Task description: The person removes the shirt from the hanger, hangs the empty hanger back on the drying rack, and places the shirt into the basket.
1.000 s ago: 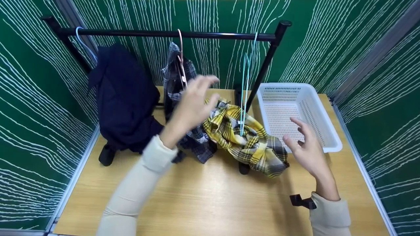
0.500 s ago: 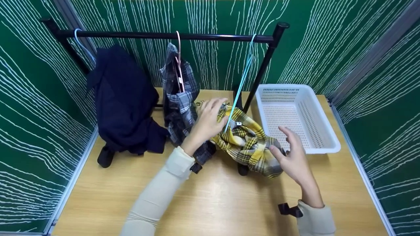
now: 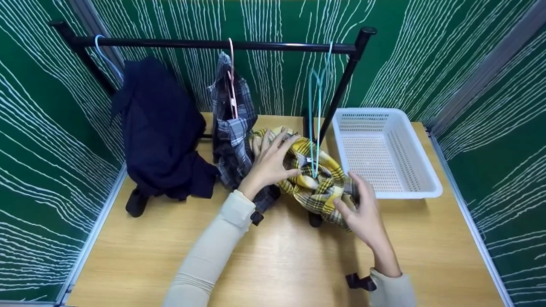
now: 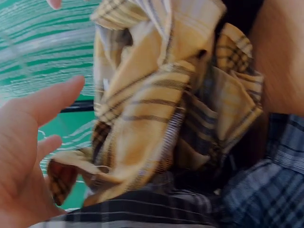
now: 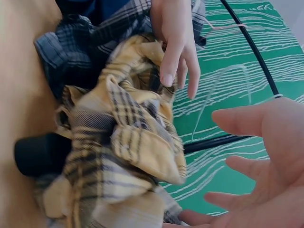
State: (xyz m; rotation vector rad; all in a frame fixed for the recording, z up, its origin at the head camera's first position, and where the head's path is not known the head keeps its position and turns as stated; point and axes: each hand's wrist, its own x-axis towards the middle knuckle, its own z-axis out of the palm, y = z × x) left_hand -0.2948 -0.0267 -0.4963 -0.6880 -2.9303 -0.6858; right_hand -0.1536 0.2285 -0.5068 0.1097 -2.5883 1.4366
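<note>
Both sides of the yellow checked shirt (image 3: 315, 194) have company: left hand (image 3: 271, 164) on one, fingers fanned wide, right hand (image 3: 362, 217) on the other, thumb well away from its fingers; touching cloth or not, I can't tell! That shirt's bunched around the foot of the green hanger (image 3: 319, 111), between the grey checked shirt (image 3: 239, 132) and the white basket (image 3: 405, 195) on the bench (image 3: 290, 264).

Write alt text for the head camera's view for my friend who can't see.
A person's left hand and right hand frame a bunched yellow plaid shirt at the lower end of a turquoise hanger on a black rack. Further left hang a grey plaid garment and a navy garment; a white basket stands at right on the wooden table.
</note>
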